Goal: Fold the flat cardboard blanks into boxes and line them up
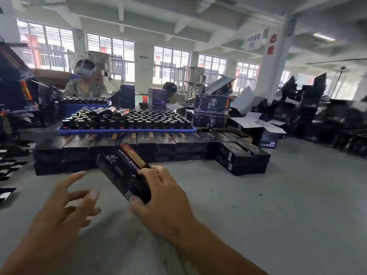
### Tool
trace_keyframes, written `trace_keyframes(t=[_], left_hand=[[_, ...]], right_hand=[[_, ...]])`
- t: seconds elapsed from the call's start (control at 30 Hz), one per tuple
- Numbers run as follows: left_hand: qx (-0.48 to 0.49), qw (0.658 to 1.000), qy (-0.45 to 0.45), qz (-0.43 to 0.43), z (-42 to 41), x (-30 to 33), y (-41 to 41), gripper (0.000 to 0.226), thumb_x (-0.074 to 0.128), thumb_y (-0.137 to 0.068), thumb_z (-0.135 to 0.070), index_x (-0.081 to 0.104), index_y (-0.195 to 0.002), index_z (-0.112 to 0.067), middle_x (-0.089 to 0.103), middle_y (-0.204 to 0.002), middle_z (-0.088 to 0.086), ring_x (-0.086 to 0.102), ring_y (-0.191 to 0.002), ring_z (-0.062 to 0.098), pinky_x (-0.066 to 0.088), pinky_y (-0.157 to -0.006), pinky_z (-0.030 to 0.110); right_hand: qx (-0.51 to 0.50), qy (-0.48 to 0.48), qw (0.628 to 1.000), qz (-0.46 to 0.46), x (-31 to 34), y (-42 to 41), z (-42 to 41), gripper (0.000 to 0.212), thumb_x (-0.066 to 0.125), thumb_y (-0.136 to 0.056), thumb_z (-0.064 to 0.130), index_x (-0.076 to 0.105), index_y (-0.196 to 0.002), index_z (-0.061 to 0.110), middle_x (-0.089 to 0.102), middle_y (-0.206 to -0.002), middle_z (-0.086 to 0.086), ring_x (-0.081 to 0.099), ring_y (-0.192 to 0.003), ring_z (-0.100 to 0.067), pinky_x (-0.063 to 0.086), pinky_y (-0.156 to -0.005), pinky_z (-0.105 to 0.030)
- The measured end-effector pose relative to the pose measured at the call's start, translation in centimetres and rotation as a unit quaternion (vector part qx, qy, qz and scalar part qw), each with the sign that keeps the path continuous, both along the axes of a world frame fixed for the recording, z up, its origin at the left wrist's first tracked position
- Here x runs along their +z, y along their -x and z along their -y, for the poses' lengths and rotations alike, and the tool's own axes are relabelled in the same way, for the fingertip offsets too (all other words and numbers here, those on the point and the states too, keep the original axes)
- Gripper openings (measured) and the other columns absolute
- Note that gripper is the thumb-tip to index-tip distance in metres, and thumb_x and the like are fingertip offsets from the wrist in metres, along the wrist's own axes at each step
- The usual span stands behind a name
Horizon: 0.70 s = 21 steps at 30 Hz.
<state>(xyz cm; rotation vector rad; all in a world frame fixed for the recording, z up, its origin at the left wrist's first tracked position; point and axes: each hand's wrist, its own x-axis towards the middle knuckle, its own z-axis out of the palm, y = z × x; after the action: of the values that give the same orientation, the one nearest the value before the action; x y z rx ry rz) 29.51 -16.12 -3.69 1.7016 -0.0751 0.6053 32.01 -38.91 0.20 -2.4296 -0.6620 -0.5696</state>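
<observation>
here the right hand grips a folded dark box above the grey table, while the left hand hovers loose beside it. she should probably square it flush against the row of boxes behind.

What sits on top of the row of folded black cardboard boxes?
A blue plastic tray rests on the row of black boxes, packed with dark capped bottles. The box tops under the tray are covered.

Open grey table surface ahead and right; stacked row of black folded cardboard boxes blocks far side.
</observation>
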Motion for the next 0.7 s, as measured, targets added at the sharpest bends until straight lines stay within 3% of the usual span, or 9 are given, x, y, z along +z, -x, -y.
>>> trace_keyframes(t=[0.1, 0.23, 0.33, 0.47, 0.57, 0.7], left_hand=[[0.017, 0.994, -0.096, -0.056, -2.4, -3.6, -2.4, 0.067, 0.067, -0.061, -0.08, 0.049, -0.124, -0.068, 0.071, -0.105, -0.014, 0.075, -0.084, 0.017, 0.059, -0.072, 0.048], [0.026, 0.969, -0.233, -0.083, -5.3, -8.5, -6.1, 0.074, 0.052, -0.062, -0.095, 0.05, -0.13, -0.064, 0.062, -0.108, -0.034, 0.069, -0.079, -0.006, 0.056, -0.05, 0.022], [0.039, 0.942, -0.315, -0.107, -7.1, -11.4, -7.6, 0.069, 0.049, -0.072, -0.088, 0.046, -0.136, -0.062, 0.057, -0.11, -0.039, 0.063, -0.082, -0.015, 0.051, -0.051, 0.011], [0.014, 0.919, -0.375, -0.124, -9.1, -12.5, -8.4, 0.068, 0.052, -0.077, -0.082, 0.044, -0.14, -0.058, 0.06, -0.106, -0.04, 0.062, -0.084, -0.016, 0.053, -0.054, 0.015], [-0.011, 0.917, -0.38, -0.12, -7.6, -10.6, -7.2, 0.065, 0.046, -0.074, -0.089, 0.046, -0.133, -0.062, 0.062, -0.102, -0.04, 0.062, -0.084, -0.016, 0.055, -0.056, 0.018], [0.002, 0.91, -0.389, -0.144, -3.5, -6.1, -3.7, 0.05, 0.039, -0.083, -0.083, 0.047, -0.128, -0.062, 0.058, -0.106, -0.043, 0.055, -0.087, -0.023, 0.05, -0.053, 0.008]], right_hand=[[-0.085, -0.058, 0.994, -0.022, 1.5, -2.2, 3.0, 0.049, 0.049, -0.086, 0.049, 0.044, -0.133, 0.034, 0.04, -0.145, 0.003, 0.053, -0.115, -0.023, 0.051, -0.094, -0.04], [-0.192, -0.088, 0.974, -0.086, 2.6, -5.4, 7.2, 0.042, 0.055, -0.089, 0.045, 0.049, -0.127, 0.028, 0.05, -0.127, 0.0, 0.057, -0.095, -0.021, 0.049, -0.08, -0.035], [-0.267, -0.029, 0.957, -0.112, 1.9, -7.2, 8.7, 0.039, 0.054, -0.087, 0.046, 0.05, -0.118, 0.022, 0.056, -0.114, -0.003, 0.058, -0.092, -0.024, 0.049, -0.079, -0.037], [-0.346, 0.114, 0.925, -0.107, 0.0, -9.1, 11.2, 0.044, 0.05, -0.094, 0.043, 0.052, -0.13, 0.018, 0.059, -0.128, -0.008, 0.051, -0.118, -0.032, 0.044, -0.095, -0.045], [-0.383, 0.173, 0.905, -0.065, -0.8, -10.0, 13.0, 0.036, 0.048, -0.1, 0.037, 0.059, -0.128, 0.017, 0.059, -0.128, -0.006, 0.046, -0.12, -0.031, 0.04, -0.096, -0.045], [-0.398, 0.196, 0.895, -0.044, -1.0, -11.0, 14.0, 0.029, 0.049, -0.102, 0.029, 0.063, -0.123, 0.015, 0.056, -0.126, -0.006, 0.046, -0.115, -0.029, 0.042, -0.091, -0.04]])
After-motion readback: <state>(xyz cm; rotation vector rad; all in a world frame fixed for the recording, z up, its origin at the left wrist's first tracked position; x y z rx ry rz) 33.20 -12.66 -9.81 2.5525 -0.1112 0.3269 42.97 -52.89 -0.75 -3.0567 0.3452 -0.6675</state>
